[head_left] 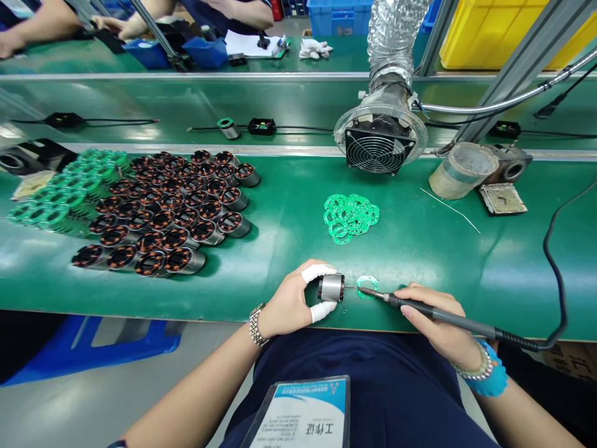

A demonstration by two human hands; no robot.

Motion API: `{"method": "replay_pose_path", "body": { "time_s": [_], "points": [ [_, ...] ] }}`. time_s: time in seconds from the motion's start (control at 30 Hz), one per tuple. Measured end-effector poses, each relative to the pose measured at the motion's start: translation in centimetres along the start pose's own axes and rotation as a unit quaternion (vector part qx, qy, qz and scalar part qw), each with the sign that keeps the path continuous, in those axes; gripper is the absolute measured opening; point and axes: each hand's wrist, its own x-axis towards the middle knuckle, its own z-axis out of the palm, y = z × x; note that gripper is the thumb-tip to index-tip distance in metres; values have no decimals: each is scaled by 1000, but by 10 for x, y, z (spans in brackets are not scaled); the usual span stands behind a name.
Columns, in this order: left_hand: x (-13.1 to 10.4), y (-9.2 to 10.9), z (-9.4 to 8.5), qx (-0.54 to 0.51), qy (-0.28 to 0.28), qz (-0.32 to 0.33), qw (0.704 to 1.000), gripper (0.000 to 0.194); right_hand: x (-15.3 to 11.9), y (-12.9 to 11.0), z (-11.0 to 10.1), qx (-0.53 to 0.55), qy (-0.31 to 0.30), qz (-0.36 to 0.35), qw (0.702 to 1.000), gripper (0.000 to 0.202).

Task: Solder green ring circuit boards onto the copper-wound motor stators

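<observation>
My left hand (298, 295), with white coverings on thumb and forefinger, grips a motor stator (332, 288) lying on its side near the bench's front edge. A thin wire sticks out from the stator's right end. In my right hand (438, 317) is a soldering iron (420, 306), held like a pen and pointing left. Its tip meets a green ring-shaped circuit board (367, 280) lying just right of the stator; whether tip and wire touch I cannot tell. Farther back lies a pile of similar green ring boards (351, 214).
Rows of stators (172, 211) stand at the left, beside stators topped with green boards (69, 190). A fan on a foil duct (380, 140) hangs at the back. Right of it are a cup (461, 171), a sponge tray (504, 199) and solder wire (450, 210). The iron's cable (555, 267) curves at right.
</observation>
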Motion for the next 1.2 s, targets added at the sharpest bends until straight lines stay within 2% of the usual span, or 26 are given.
{"method": "replay_pose_path", "body": {
  "time_s": [0.63, 0.97, 1.1, 1.2],
  "points": [
    [2, 3, -1, 15, -1, 2, 1000, 38, 4, -7, 2, 75, -28, -40, 996, 16],
    [3, 4, -1, 14, -7, -5, 1000, 37, -2, -3, -1, 73, -5, -25, 997, 14],
    [2, 6, -1, 17, -10, -10, 1000, 36, 1, 3, -16, 14, 48, -2, 999, 14],
    [2, 7, -1, 30, -12, -14, 999, 34, 22, 16, -44, -82, 157, 10, 984, 15]
  ]
}}
